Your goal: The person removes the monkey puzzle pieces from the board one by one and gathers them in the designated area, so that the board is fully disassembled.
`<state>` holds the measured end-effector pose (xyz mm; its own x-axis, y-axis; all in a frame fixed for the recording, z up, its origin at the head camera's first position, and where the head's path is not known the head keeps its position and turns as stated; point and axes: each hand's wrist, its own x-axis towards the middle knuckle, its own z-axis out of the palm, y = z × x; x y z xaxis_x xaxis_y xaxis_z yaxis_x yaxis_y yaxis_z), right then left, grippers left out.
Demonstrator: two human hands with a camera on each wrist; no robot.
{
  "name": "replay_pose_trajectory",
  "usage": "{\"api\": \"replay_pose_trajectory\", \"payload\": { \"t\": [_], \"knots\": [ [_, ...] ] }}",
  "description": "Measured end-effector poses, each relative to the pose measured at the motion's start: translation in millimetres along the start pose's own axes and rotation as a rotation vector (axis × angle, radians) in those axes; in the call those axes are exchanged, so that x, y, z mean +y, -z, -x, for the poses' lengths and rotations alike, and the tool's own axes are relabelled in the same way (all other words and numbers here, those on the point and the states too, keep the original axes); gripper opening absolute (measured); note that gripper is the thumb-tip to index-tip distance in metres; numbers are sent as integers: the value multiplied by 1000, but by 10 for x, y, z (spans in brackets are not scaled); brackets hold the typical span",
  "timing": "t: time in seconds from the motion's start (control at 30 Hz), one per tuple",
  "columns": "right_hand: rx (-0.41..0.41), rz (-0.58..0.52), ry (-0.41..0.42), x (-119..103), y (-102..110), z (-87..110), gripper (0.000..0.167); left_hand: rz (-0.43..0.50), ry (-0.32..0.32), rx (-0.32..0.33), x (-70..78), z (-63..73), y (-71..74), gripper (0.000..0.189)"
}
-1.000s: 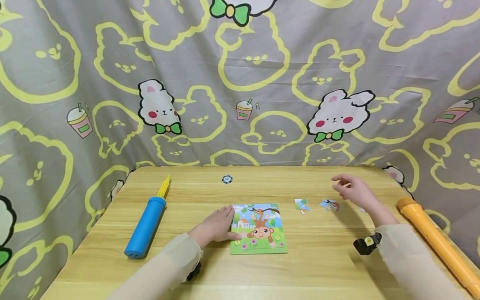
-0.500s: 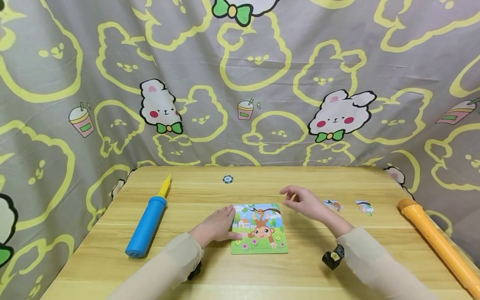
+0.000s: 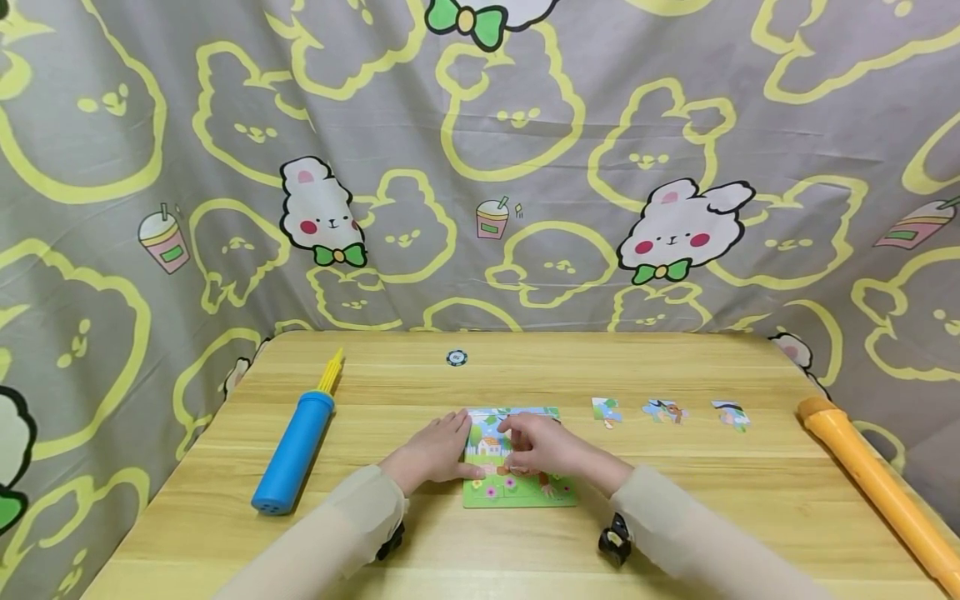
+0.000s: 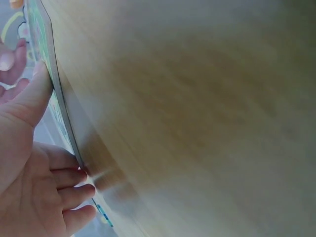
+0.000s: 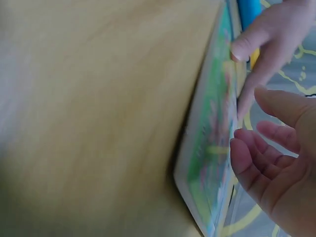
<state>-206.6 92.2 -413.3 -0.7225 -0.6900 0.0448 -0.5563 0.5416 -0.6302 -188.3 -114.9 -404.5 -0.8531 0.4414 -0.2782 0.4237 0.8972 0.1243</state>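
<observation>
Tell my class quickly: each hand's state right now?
Left hand: open, touching the left edge of the picture puzzle.
Right hand: open, over the puzzle, fingers loosely bent, holding nothing.

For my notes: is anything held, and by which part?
Nothing seems gripped: the left hand touches the puzzle along its left edge; the right hand looks empty.

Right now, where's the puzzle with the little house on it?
In the head view, the puzzle lies near the middle of the table, with the left hand touching its left side and the right hand over it.
</observation>
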Motion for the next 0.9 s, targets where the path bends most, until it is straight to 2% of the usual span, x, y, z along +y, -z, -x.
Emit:
{"api": "replay_pose_trajectory", "payload": {
  "t": [0.2,0.47,0.9],
  "knots": [
    [-29,128,-21,-29,-92,-76,45,-24,-12,10,11,0,5,89],
    [-71,233,-36,-100,-113,-103,50,-11,-9,10,15,3,6,89],
    [-46,220,-19,-94,-132,-120,43,-9,-4,15,35,23,33,88]
  ]
}}
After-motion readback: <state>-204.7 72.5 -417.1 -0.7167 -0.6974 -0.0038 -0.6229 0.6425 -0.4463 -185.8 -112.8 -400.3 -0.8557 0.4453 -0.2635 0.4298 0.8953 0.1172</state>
